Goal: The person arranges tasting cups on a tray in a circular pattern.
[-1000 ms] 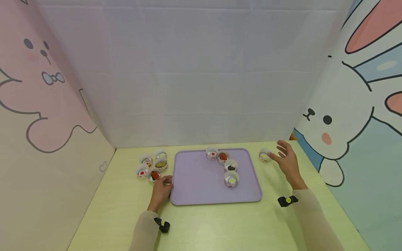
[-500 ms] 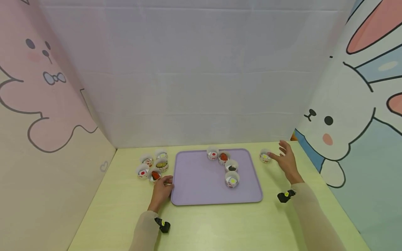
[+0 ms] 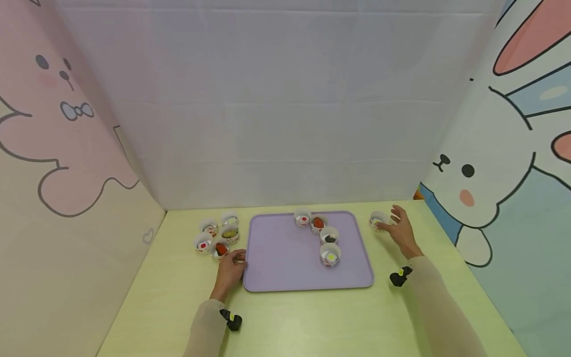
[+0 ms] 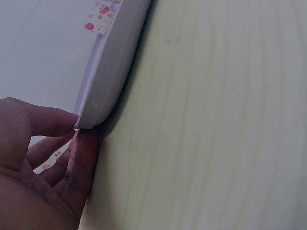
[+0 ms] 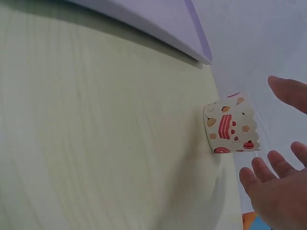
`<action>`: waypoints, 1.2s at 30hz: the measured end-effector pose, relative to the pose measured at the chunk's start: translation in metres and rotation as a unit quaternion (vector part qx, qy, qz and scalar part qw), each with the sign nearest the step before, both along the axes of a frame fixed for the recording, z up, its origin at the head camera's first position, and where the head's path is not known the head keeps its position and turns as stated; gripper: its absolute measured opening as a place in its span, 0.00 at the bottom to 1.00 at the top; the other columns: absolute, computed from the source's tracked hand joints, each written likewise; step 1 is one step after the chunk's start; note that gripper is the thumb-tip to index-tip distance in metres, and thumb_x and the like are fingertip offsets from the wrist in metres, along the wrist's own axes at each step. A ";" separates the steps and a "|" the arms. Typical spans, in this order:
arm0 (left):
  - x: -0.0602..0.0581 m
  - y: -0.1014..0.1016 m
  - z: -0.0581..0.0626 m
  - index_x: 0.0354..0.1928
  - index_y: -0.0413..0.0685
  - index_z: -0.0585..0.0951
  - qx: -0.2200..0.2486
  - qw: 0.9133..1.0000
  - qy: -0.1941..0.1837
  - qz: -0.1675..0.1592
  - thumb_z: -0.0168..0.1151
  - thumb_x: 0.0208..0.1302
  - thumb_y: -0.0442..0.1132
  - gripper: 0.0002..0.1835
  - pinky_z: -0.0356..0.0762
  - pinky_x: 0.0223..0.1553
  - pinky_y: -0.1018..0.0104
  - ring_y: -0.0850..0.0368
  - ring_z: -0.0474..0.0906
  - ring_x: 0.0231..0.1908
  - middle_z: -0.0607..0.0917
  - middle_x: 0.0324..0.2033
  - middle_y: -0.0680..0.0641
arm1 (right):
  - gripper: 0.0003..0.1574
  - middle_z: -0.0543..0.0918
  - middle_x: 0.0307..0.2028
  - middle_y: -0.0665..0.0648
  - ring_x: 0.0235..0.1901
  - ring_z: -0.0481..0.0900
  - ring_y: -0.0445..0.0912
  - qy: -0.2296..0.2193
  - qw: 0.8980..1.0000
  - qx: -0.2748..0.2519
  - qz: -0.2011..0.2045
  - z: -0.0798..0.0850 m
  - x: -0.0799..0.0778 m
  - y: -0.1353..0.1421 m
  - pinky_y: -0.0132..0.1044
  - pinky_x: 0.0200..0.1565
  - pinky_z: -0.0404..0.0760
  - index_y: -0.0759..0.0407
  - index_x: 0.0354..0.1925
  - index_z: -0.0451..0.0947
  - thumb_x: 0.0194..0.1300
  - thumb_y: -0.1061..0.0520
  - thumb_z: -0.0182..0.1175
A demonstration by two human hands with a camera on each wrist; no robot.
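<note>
In the head view my left hand (image 3: pixel 230 270) is at the left edge of a lilac tray (image 3: pixel 285 272). The left wrist view shows its thumb and fingers pinching the tray rim (image 4: pixel 103 91). My right hand (image 3: pixel 402 232) reaches over a printed paper baking cup (image 3: pixel 377 220) that stands on the table right of the tray, with something yellow and white inside. Seen from the right wrist, thumb and fingers are spread apart near the scalloped rim of that cup (image 5: pixel 230 125), not gripping it. On the tray, a line of several similar cups (image 3: pixel 329 256) holds small coloured pieces.
Left of the tray, several more filled paper cups (image 3: pixel 230 233) stand close together, the nearest (image 3: pixel 220 249) right by my left fingers. A white sheet (image 3: pixel 285 109) rises behind the table, with cartoon-printed walls at both sides.
My right hand has moved slightly left and down, its fingertips now over the rim of the single paper cup. My left hand stays at the tray edge; the cups stay in place.
</note>
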State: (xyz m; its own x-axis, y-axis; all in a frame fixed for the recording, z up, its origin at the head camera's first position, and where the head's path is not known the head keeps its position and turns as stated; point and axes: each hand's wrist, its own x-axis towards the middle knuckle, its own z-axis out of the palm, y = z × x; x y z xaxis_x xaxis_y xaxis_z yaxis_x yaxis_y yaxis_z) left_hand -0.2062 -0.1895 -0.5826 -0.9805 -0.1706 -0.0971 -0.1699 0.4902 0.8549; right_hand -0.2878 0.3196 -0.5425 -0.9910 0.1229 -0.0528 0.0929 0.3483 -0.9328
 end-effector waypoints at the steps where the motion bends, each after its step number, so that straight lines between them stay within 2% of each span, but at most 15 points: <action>1: 0.000 0.000 0.000 0.55 0.37 0.80 -0.001 1.000 0.000 0.000 0.61 0.58 0.29 0.21 0.76 0.31 0.69 0.56 0.81 0.34 0.86 0.41 0.38 | 0.62 0.46 0.77 0.66 0.75 0.48 0.65 -0.003 1.000 -0.003 0.002 -0.002 -0.001 -0.001 0.61 0.70 0.58 0.55 0.78 0.35 0.63 0.53 0.67; 9: 0.000 0.000 -0.001 0.55 0.38 0.80 -0.002 1.000 -0.001 0.000 0.61 0.59 0.29 0.20 0.75 0.30 0.68 0.57 0.80 0.33 0.85 0.41 0.39 | 0.62 0.44 0.77 0.68 0.75 0.46 0.66 -0.027 0.999 -0.004 0.021 -0.013 -0.003 -0.001 0.60 0.70 0.58 0.56 0.78 0.33 0.65 0.52 0.65; 13: -0.001 0.000 -0.002 0.55 0.38 0.80 -0.003 1.000 -0.001 0.001 0.61 0.59 0.30 0.20 0.75 0.31 0.68 0.57 0.81 0.33 0.85 0.41 0.39 | 0.61 0.42 0.77 0.69 0.74 0.49 0.66 -0.035 0.999 -0.005 0.025 -0.016 -0.004 -0.003 0.59 0.69 0.60 0.56 0.78 0.32 0.66 0.53 0.64; 19: -0.001 -0.001 -0.002 0.56 0.38 0.81 -0.002 1.000 -0.002 0.006 0.61 0.59 0.30 0.20 0.75 0.31 0.69 0.58 0.80 0.33 0.85 0.42 0.39 | 0.59 0.49 0.75 0.71 0.64 0.63 0.62 -0.041 0.998 0.033 0.021 -0.017 -0.007 -0.008 0.51 0.58 0.70 0.58 0.78 0.36 0.66 0.51 0.63; 25: 0.000 0.000 -0.003 0.56 0.37 0.80 -0.001 1.000 -0.002 0.001 0.60 0.59 0.29 0.21 0.75 0.30 0.68 0.57 0.81 0.34 0.85 0.42 0.38 | 0.55 0.54 0.73 0.72 0.61 0.66 0.61 -0.036 0.997 0.059 0.014 -0.024 -0.011 -0.006 0.46 0.51 0.73 0.60 0.77 0.39 0.67 0.51 0.62; 31: 0.000 0.000 -0.004 0.55 0.37 0.80 -0.002 1.000 0.000 0.003 0.61 0.59 0.29 0.21 0.75 0.30 0.68 0.57 0.81 0.33 0.85 0.41 0.38 | 0.50 0.60 0.69 0.73 0.58 0.68 0.63 -0.025 0.997 0.070 0.016 -0.030 -0.012 -0.004 0.49 0.50 0.73 0.64 0.76 0.45 0.68 0.52 0.60; 36: -0.001 0.000 -0.005 0.55 0.38 0.81 -0.005 1.000 0.005 0.005 0.61 0.58 0.29 0.20 0.75 0.31 0.68 0.57 0.80 0.32 0.85 0.41 0.39 | 0.46 0.64 0.67 0.72 0.60 0.68 0.64 -0.018 0.997 0.070 0.009 -0.031 -0.012 -0.006 0.54 0.55 0.71 0.65 0.74 0.50 0.68 0.52 0.60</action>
